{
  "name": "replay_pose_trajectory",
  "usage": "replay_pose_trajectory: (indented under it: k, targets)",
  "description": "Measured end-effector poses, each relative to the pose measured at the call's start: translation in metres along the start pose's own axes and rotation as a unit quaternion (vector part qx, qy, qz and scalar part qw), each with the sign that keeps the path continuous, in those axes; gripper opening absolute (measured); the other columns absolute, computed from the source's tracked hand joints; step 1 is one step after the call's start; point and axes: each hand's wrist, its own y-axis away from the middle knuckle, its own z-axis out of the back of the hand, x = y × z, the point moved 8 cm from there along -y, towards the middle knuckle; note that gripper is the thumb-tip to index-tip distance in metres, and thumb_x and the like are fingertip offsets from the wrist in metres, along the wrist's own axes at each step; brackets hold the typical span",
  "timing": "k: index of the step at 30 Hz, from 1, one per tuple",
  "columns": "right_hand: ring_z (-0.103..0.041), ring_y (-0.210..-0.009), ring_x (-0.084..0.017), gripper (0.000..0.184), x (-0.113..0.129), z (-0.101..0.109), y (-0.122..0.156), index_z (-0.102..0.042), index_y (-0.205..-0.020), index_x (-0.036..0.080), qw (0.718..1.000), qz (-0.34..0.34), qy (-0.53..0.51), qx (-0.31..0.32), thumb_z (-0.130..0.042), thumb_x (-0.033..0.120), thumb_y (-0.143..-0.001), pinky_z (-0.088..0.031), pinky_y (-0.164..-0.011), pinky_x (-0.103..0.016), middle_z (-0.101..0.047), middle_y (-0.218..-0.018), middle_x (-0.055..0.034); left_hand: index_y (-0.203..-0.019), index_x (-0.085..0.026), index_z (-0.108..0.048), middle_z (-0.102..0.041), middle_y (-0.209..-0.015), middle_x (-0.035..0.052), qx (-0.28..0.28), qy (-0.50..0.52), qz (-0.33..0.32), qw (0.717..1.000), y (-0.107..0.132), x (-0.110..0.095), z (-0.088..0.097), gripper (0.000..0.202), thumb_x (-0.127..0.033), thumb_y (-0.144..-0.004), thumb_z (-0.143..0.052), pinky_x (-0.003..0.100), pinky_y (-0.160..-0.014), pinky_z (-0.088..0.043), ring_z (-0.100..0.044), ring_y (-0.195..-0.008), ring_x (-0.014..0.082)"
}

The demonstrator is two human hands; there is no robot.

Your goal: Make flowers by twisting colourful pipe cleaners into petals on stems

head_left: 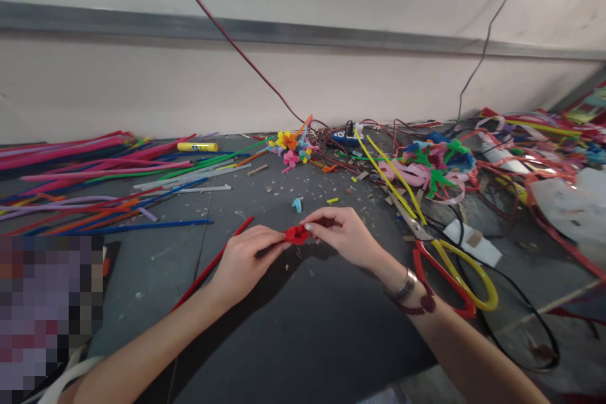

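A red pipe cleaner runs from lower left up into my left hand, and its end is twisted into a small red coil. My left hand pinches the coil from the left, and the fingertips of my right hand grip it from the right. Part of the coil is hidden by my fingers. Scissors with red and yellow loop handles lie just right of my right wrist, which wears a metal bangle.
Loose pipe cleaners and a yellow glue stick lie at left on the dark table. Pipe-cleaner flowers, a power strip, tangled wires and scraps crowd the back and right, against a pale wall.
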Motion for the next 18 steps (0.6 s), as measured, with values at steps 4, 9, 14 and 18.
replay_pose_trajectory:
  k: [4, 9, 14, 18]
  targets:
    - [-0.051, -0.052, -0.007, 0.010, -0.004, -0.004, 0.001, -0.063, -0.078, 0.014, 0.999, -0.025, -0.020, 0.000, -0.056, 0.021, -0.075, -0.040, -0.049, -0.019, -0.060, -0.064, 0.0004, -0.085, -0.018, -0.065, -0.068, -0.082, 0.0044, -0.008, -0.019, -0.014, 1.000, 0.002, 0.000, -0.001, 0.011, -0.019, -0.079, -0.056, 0.027, -0.072, -0.047, -0.061, -0.075, 0.0152]
    - [-0.049, -0.051, -0.007, 0.008, -0.003, -0.005, 0.003, -0.062, -0.073, 0.013, 0.999, -0.032, -0.033, -0.001, -0.057, 0.020, -0.073, -0.037, -0.050, -0.020, -0.058, -0.061, 0.0013, -0.083, -0.018, -0.064, -0.066, -0.081, 0.0045, -0.026, -0.057, -0.040, 0.997, 0.002, -0.006, 0.000, 0.009, -0.019, -0.079, -0.056, 0.029, -0.074, -0.047, -0.061, -0.076, 0.0157]
    - [-0.044, -0.047, -0.006, 0.009, -0.006, -0.010, 0.003, -0.062, -0.073, 0.012, 0.996, -0.063, -0.062, 0.028, -0.058, 0.020, -0.072, -0.033, -0.045, -0.019, -0.055, -0.055, 0.0027, -0.082, -0.018, -0.064, -0.066, -0.088, 0.0041, 0.010, -0.027, -0.010, 1.000, 0.000, -0.007, -0.003, 0.010, -0.020, -0.080, -0.054, 0.023, -0.072, -0.047, -0.061, -0.078, 0.0138]
    - [-0.045, -0.046, -0.005, 0.007, -0.012, -0.011, 0.002, -0.061, -0.071, 0.013, 0.991, -0.073, -0.102, 0.034, -0.059, 0.020, -0.071, -0.035, -0.047, -0.019, -0.054, -0.054, 0.0035, -0.081, -0.019, -0.065, -0.068, -0.084, 0.0021, 0.027, -0.007, 0.044, 0.999, 0.001, 0.002, -0.004, 0.011, -0.023, -0.079, -0.055, 0.023, -0.071, -0.048, -0.063, -0.076, 0.0147]
